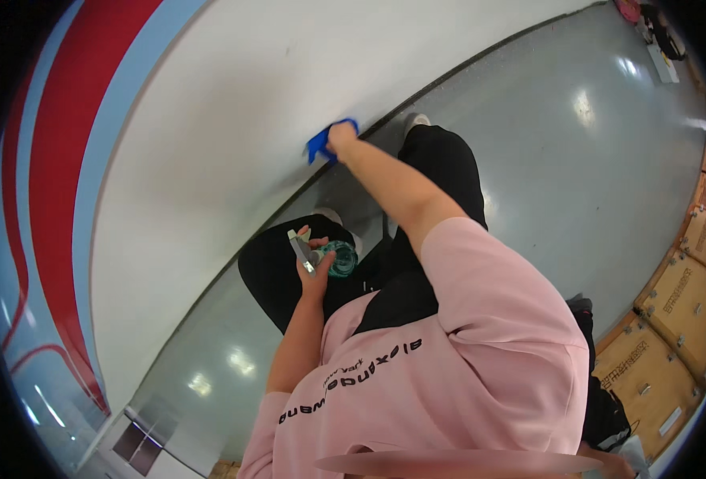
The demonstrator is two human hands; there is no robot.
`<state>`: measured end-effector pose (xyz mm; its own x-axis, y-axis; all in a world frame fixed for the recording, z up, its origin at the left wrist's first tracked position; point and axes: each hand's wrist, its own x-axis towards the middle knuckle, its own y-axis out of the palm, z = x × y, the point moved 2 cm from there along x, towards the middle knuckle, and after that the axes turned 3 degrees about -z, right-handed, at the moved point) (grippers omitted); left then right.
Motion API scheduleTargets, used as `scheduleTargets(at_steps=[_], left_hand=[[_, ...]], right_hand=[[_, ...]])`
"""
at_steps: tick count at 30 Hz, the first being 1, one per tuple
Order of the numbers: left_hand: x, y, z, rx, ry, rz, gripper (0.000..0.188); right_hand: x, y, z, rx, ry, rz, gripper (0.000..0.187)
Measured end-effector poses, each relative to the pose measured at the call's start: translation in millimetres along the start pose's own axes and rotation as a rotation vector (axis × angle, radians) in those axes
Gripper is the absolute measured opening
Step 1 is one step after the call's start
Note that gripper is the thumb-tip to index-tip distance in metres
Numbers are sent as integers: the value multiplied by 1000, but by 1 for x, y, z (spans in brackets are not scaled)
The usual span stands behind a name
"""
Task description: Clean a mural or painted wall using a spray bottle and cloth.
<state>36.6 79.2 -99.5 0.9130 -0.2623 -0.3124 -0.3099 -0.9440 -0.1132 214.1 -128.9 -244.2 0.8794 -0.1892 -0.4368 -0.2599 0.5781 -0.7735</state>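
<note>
My right hand [341,138] is closed on a blue cloth [319,148] and holds it against the low part of a white wall [209,136], just above the dark strip along its foot. The arm is stretched forward, and the hand is slightly blurred. Closer to my body, my left hand [314,278] grips a spray bottle [343,259] by its neck. The bottle has a see-through teal body and a pale grey trigger head. It hangs over my bent left knee, away from the wall.
A dark baseboard [449,72] runs between the wall and the shiny grey floor [545,160]. Red and blue stripes [69,160] curve over the wall at left. Wooden crates [644,367] line the right side, with a dark bag [604,411] beside them.
</note>
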Motion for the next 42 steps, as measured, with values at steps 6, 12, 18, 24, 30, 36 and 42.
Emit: scheduleTargets(at_steps=[6, 12, 18, 24, 30, 36, 42], left_hand=[[11, 32, -7, 94, -108, 71, 70], [8, 21, -14, 160, -164, 50, 71], [2, 11, -18, 168, -176, 9, 71], [10, 11, -8, 196, -141, 84, 70], [8, 11, -7, 151, -172, 49, 71], [11, 30, -9, 120, -212, 74, 71], [12, 9, -19, 199, -234, 95, 72]], right_hand=[[26, 43, -77, 674, 421, -233, 23], [42, 3, -161, 840, 799, -596, 28], [45, 17, -138, 1223, 474, 138, 23], [31, 37, -82, 668, 427, -212, 28], [44, 8, -156, 806, 713, -243, 45], [37, 21, -206, 366, 525, -223, 40], [-2, 2, -88, 515, 444, -63, 43]])
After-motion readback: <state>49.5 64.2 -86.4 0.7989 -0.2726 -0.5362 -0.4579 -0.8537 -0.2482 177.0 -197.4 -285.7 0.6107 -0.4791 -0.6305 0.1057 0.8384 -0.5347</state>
